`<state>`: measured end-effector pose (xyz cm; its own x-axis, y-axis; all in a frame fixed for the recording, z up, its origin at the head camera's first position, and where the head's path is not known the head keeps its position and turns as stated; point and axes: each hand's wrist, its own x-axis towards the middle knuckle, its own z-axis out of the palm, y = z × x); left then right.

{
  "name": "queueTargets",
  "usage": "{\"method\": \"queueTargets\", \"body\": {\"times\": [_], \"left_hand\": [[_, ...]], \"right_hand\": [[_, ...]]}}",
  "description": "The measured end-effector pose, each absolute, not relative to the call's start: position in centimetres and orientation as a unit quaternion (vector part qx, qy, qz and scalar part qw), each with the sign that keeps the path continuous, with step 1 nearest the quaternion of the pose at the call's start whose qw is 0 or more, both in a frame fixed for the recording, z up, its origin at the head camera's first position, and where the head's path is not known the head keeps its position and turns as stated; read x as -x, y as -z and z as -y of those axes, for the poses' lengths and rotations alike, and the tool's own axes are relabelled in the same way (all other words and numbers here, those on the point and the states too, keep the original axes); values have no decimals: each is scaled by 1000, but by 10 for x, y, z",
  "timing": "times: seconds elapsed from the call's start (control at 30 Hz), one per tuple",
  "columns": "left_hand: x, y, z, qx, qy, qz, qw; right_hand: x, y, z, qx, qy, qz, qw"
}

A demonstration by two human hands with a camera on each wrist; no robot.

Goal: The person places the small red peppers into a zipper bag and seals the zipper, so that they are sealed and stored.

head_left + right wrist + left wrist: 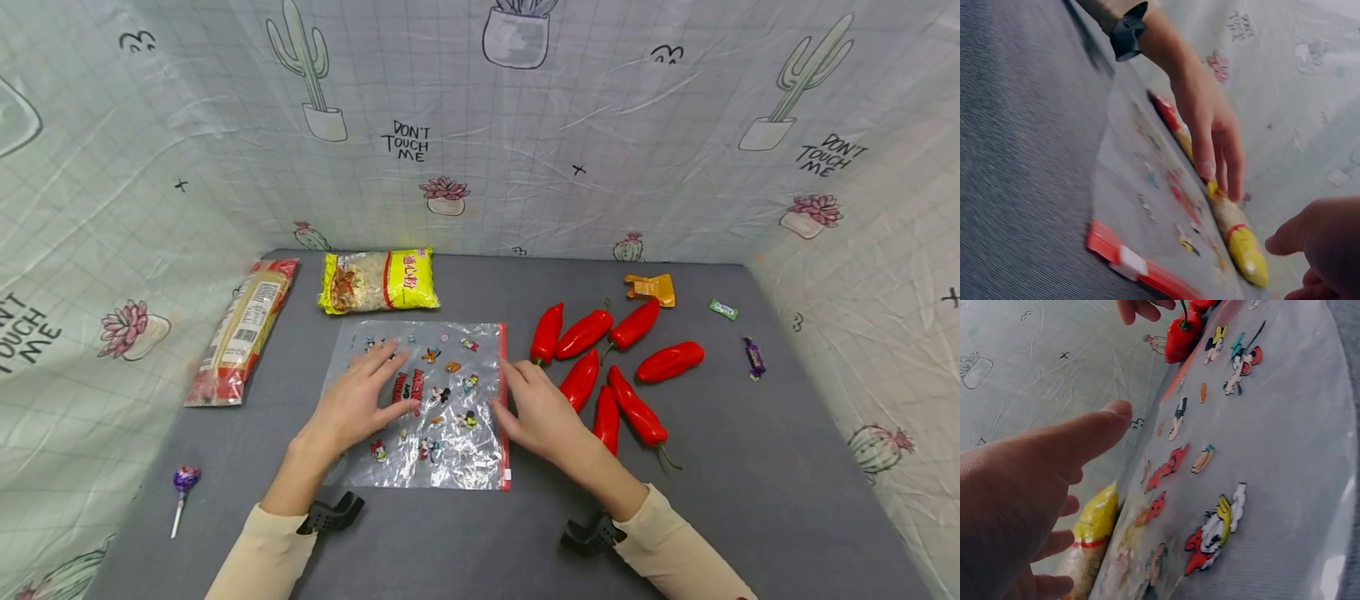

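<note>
A clear zip bag [465, 454] printed with cartoon figures lies flat on the grey table, its red zip edge [504, 350] toward the right. Over the bag's left half is my left hand [352, 404], fingers spread and nothing held. The left wrist view shows its thumb [1100, 428] raised above the plastic. My right hand [543, 412] hovers at the red edge with loosely bent fingers and holds nothing. In the right wrist view a white slider [1130, 261] sits near one end of the zip. Several red peppers [670, 362] lie just right of that hand.
Behind the bag is a yellow pasta packet [378, 282]; a long red-and-yellow packet [243, 333] lies left. A lollipop [184, 482] rests front left. Toward the back right are an orange wrapped piece [663, 289], a green sweet [723, 309] and a purple sweet [754, 359]. Printed curtains [525, 133] surround the table.
</note>
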<state>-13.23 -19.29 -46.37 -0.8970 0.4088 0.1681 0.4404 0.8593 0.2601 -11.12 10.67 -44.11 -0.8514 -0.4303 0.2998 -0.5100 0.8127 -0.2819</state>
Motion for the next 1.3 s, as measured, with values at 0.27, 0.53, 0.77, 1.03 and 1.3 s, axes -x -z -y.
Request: {"method": "queueTargets", "body": {"times": [0.27,0.53,0.77,1.03,1.3], "left_hand": [[128,480,193,227,142,963,21],[124,486,190,242,114,963,23],[127,487,186,242,116,962,47],[128,491,188,239,132,960,59],[129,493,190,239,150,957,70]], "right_hand": [[104,454,-97,-217,-177,957,74],[103,464,-94,-225,-169,957,64],[103,463,-94,-188,-192,961,67],[106,461,-94,-176,-230,956,48],[114,460,-96,-101,-403,909,-41]]}}
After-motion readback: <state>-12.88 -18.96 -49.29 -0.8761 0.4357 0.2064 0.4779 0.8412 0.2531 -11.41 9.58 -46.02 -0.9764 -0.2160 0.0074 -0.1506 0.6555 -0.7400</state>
